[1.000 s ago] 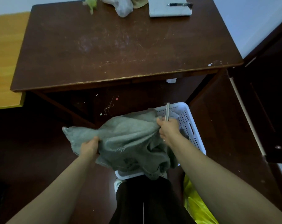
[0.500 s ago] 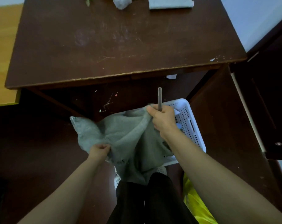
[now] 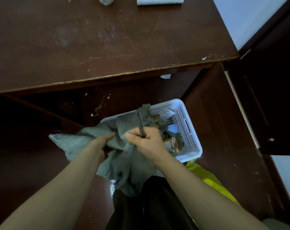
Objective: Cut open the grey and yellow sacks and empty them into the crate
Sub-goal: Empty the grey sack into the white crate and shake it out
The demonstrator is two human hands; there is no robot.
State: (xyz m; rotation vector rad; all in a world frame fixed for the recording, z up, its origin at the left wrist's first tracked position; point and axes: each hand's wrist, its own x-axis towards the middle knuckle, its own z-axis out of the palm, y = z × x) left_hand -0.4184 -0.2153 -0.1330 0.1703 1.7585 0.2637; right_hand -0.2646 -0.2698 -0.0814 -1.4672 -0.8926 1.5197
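The grey sack point(image 3: 124, 165) hangs limp over the near-left part of the white perforated crate point(image 3: 189, 130) on the floor. My left hand point(image 3: 102, 141) grips a fold of the sack near its middle. My right hand point(image 3: 146, 140) holds another fold together with a thin dark blade point(image 3: 140, 123) that points up and away. Small boxes and packets point(image 3: 171, 141) lie inside the crate beside the sack's frayed end. The yellow sack point(image 3: 205, 176) lies on the floor to the right of my dark trouser leg, partly hidden by my right forearm.
A dark wooden table point(image 3: 107, 47) stands just beyond the crate, its front edge overhanging the floor. A white pad point(image 3: 159, 0) lies at its far edge. A dark cabinet point(image 3: 265, 97) stands at the right, close to the crate.
My hands have come close together on the sack and dropped lower over the crate. The sack now looks slack, and boxes and packets show inside the crate.
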